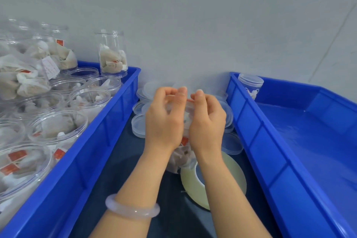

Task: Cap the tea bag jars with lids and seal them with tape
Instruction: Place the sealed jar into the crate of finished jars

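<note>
A clear tea-bag jar [179, 158] stands among loose translucent lids [138, 123], a pale tape roll [233, 176] flat beside it.

Bright, cool, even light fills the scene and the shadows are faint. White glare streaks the floor of the blue crate [318, 131] at three o'clock. The jars [58, 127] at nine o'clock smear and bend with wide-angle distortion.
</note>
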Action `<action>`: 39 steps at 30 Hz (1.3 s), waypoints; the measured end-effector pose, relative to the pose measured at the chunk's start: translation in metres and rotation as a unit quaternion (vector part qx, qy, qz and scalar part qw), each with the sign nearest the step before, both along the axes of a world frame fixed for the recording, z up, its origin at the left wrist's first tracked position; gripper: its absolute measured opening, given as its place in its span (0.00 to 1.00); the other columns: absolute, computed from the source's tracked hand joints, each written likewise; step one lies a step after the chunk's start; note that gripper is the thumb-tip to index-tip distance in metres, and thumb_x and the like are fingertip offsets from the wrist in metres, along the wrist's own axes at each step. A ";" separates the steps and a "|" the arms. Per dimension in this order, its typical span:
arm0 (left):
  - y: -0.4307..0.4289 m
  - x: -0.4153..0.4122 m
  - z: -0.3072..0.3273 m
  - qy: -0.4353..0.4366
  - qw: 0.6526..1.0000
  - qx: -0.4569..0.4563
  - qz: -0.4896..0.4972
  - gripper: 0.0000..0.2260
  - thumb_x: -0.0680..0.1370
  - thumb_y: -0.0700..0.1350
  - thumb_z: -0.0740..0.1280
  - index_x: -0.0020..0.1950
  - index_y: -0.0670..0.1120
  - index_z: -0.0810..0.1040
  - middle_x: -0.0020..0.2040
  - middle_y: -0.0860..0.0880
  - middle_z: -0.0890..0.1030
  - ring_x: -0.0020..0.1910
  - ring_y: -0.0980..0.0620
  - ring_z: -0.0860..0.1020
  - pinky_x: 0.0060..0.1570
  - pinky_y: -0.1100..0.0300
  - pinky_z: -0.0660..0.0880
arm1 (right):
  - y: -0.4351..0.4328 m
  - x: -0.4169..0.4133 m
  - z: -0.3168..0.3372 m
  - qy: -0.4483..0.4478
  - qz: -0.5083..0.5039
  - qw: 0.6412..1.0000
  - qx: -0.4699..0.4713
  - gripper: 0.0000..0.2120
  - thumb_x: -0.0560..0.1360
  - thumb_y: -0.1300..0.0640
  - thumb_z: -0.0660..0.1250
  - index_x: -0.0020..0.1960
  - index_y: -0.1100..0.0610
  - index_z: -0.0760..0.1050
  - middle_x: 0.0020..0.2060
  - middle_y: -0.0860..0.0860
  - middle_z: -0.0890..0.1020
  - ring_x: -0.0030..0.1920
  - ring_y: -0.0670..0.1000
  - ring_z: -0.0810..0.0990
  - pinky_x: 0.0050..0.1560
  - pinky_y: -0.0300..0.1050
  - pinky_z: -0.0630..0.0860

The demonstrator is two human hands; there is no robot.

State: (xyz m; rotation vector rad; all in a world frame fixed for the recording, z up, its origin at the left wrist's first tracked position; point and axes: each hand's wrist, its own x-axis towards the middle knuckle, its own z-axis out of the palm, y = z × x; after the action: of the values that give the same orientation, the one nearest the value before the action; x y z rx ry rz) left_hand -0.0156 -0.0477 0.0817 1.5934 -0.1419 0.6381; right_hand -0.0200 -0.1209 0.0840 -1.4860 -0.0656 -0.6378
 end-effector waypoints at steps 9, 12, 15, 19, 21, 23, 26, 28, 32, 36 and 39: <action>0.000 -0.004 0.000 0.008 0.998 -0.049 0.035 0.16 0.73 0.60 0.58 0.43 0.52 0.79 0.39 0.56 0.81 0.42 0.60 0.78 0.41 0.69 0.73 | 0.003 -0.002 -0.003 -0.024 0.000 1.000 -0.021 0.09 0.76 0.49 0.63 0.40 0.52 0.74 0.34 0.44 0.81 0.40 0.43 0.81 0.42 0.35 0.74; 0.001 -0.001 0.000 0.030 0.999 -0.033 0.001 0.23 0.74 0.61 0.61 0.58 0.46 0.78 0.53 0.53 0.81 0.53 0.57 0.77 0.53 0.63 0.74 | 0.001 -0.001 -0.003 -0.001 0.018 0.999 -0.030 0.08 0.77 0.49 0.65 0.45 0.54 0.75 0.39 0.45 0.82 0.43 0.42 0.81 0.47 0.39 0.75; 0.002 -0.001 0.000 0.014 0.999 -0.048 0.004 0.16 0.80 0.53 0.63 0.58 0.42 0.78 0.50 0.52 0.81 0.51 0.60 0.79 0.50 0.66 0.74 | 0.001 -0.001 -0.002 -0.001 0.019 0.999 -0.041 0.09 0.76 0.49 0.67 0.49 0.54 0.76 0.40 0.42 0.81 0.43 0.35 0.79 0.44 0.30 0.73; -0.003 -0.004 0.003 -0.013 0.998 -0.056 0.026 0.07 0.81 0.46 0.62 0.45 0.51 0.78 0.37 0.59 0.80 0.39 0.67 0.77 0.39 0.73 0.72 | 0.001 -0.006 0.002 -0.030 -0.023 0.999 -0.028 0.06 0.77 0.56 0.65 0.41 0.52 0.72 0.34 0.43 0.79 0.37 0.38 0.78 0.39 0.29 0.71; -0.008 -0.009 0.010 -0.035 0.997 -0.068 0.020 0.09 0.81 0.44 0.61 0.42 0.51 0.77 0.34 0.63 0.81 0.38 0.67 0.78 0.39 0.73 0.72 | -0.003 -0.008 0.009 -0.050 -0.040 0.997 -0.034 0.07 0.76 0.58 0.65 0.39 0.52 0.71 0.32 0.42 0.78 0.36 0.38 0.77 0.38 0.29 0.70; -0.018 -0.013 0.025 -0.055 0.994 -0.091 0.006 0.09 0.80 0.42 0.61 0.41 0.50 0.77 0.33 0.65 0.80 0.37 0.67 0.78 0.39 0.72 0.73 | -0.012 -0.010 0.023 -0.077 -0.059 0.994 -0.050 0.09 0.75 0.58 0.65 0.38 0.51 0.70 0.30 0.39 0.76 0.34 0.38 0.75 0.37 0.30 0.69; -0.041 -0.008 0.063 -0.093 0.987 -0.126 -0.018 0.08 0.74 0.45 0.61 0.38 0.48 0.78 0.30 0.63 0.80 0.34 0.68 0.76 0.36 0.73 0.71 | -0.032 -0.006 0.062 -0.119 -0.093 0.987 -0.059 0.08 0.73 0.57 0.63 0.36 0.50 0.69 0.27 0.40 0.74 0.30 0.40 0.71 0.35 0.35 0.68; -0.059 0.002 0.093 -0.110 0.984 -0.140 -0.032 0.08 0.74 0.44 0.62 0.38 0.46 0.78 0.28 0.61 0.79 0.32 0.69 0.75 0.36 0.73 0.70 | -0.048 0.001 0.094 -0.138 -0.128 0.979 -0.071 0.07 0.71 0.56 0.62 0.35 0.50 0.69 0.28 0.41 0.74 0.31 0.41 0.72 0.35 0.36 0.68; -0.100 0.032 0.132 -0.090 0.981 -0.160 -0.066 0.06 0.78 0.35 0.62 0.48 0.40 0.78 0.36 0.56 0.77 0.33 0.66 0.76 0.37 0.72 0.69 | -0.089 0.023 0.136 -0.129 -0.188 0.968 -0.105 0.10 0.73 0.56 0.61 0.34 0.49 0.67 0.31 0.44 0.76 0.37 0.48 0.74 0.39 0.41 0.69; -0.144 0.065 0.123 0.068 0.986 -0.029 -0.147 0.10 0.72 0.45 0.64 0.48 0.39 0.78 0.44 0.39 0.79 0.45 0.42 0.76 0.45 0.56 0.72 | -0.140 0.050 0.120 -0.067 -0.249 0.953 -0.157 0.06 0.74 0.56 0.59 0.38 0.52 0.69 0.31 0.43 0.72 0.37 0.49 0.72 0.38 0.41 0.65; -0.172 0.077 0.093 0.113 0.976 0.039 -0.182 0.12 0.74 0.46 0.61 0.52 0.43 0.77 0.50 0.41 0.79 0.50 0.45 0.77 0.49 0.57 0.71 | -0.169 0.068 0.089 -0.047 -0.272 0.944 -0.182 0.03 0.74 0.59 0.58 0.44 0.53 0.70 0.32 0.43 0.73 0.38 0.49 0.72 0.35 0.41 0.65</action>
State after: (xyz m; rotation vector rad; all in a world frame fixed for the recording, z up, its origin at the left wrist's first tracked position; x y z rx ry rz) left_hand 0.0614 -0.2196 0.1745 1.6495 -0.2847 0.1677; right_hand 0.0475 -0.2902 0.1728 -1.8472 0.1705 -1.1930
